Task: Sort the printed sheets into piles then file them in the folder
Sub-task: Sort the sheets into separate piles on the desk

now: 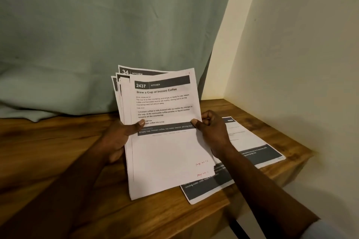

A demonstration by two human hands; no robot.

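A fanned stack of printed sheets (167, 149) is held upright above the wooden table (64, 170). Its front sheet reads "2437 KITCHEN, Brew a Cup of Instant Coffee", with red handwriting near the bottom right. My left hand (118, 137) grips the stack's left edge, thumb on the front. My right hand (211, 130) pinches the front sheet's right edge between thumb and fingers. Two more printed sheets lie flat on the table: one (252, 147) to the right behind my right hand, one (206, 186) partly under the held stack. No folder is visible.
A pale green curtain (97, 35) hangs behind the table and drapes onto its back edge. A cream wall (301, 54) closes the right side. The table's right corner and front edge (295, 163) lie close to the flat sheets.
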